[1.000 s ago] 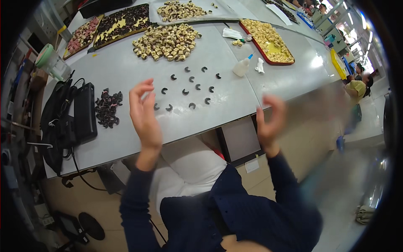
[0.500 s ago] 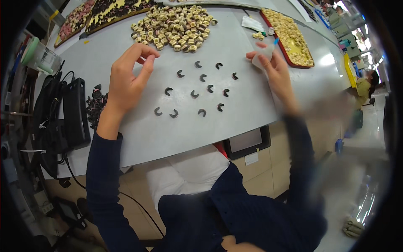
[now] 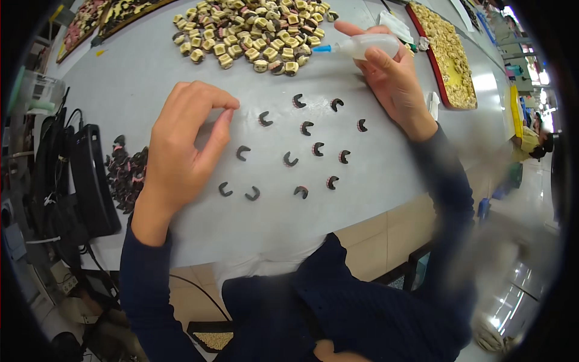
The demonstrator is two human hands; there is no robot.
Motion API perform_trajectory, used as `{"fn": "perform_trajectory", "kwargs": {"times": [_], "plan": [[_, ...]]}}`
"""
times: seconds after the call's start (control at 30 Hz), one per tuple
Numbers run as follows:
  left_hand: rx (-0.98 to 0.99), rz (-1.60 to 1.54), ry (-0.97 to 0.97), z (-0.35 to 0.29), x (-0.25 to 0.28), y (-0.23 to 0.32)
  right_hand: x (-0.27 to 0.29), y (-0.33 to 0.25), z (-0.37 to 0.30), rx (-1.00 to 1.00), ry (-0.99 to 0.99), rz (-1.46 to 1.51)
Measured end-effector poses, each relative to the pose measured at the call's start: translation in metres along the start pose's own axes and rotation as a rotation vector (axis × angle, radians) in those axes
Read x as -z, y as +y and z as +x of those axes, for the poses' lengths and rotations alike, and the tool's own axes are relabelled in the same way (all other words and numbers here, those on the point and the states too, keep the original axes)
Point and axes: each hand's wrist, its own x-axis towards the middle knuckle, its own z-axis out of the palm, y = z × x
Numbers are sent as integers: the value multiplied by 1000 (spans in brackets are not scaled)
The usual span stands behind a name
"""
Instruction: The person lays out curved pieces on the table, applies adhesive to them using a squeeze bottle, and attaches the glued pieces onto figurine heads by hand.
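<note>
In my right hand [image 3: 392, 78] is a translucent squeeze bottle [image 3: 373, 46] with a blue needle tip [image 3: 322, 49]. It lies nearly level above the table, the tip toward the left. My left hand [image 3: 181, 145] hovers over the left of the table with thumb and index fingertips brought together; whether anything is between them is hidden. Between my hands, several small dark horseshoe-shaped pieces [image 3: 318, 149] lie spread on the grey tabletop [image 3: 265, 226], some with pinkish bumps along the outer curve. Closest to my left fingertips are two of these, an upper piece [image 3: 265, 119] and a lower piece [image 3: 242, 152].
Small cream blocks [image 3: 226, 60] with dark and pink parts are heaped at the back. A red-rimmed tray [image 3: 438, 71] stands back right, beside white tissue [image 3: 395, 27]. Dark pieces [image 3: 128, 175] are piled left, near a black box [image 3: 95, 181] with cables.
My right hand has come left and turned the bottle, so its blue tip now points left. My left hand has shifted slightly toward me. The whole view has shifted too.
</note>
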Motion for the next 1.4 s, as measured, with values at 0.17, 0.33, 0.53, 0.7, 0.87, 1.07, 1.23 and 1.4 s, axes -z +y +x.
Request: {"fn": "perform_trajectory", "kwargs": {"times": [0.17,0.33,0.53,0.7,0.87,1.07,1.23,1.4], "plan": [[-19,61,-39,-3,-5,5,-9,-1,1,-18,27,22],[2,59,-59,-4,-8,6,-12,-1,-1,0,7,-166],[7,61,-84,-5,-9,7,-13,2,-2,-2,6,-269],[-4,56,-83,-6,-9,6,-12,2,-3,25,-31,-343],[11,64,-110,-6,-7,5,-12,1,-2,21,-56,-313],[7,64,-114,-6,-6,5,-23,-17,-3,-151,38,-143],[10,68,-122,-6,-6,5,-22,-17,-3,-144,30,-161],[4,67,-124,-6,-6,5,-22,-18,-3,-129,46,-192]]}}
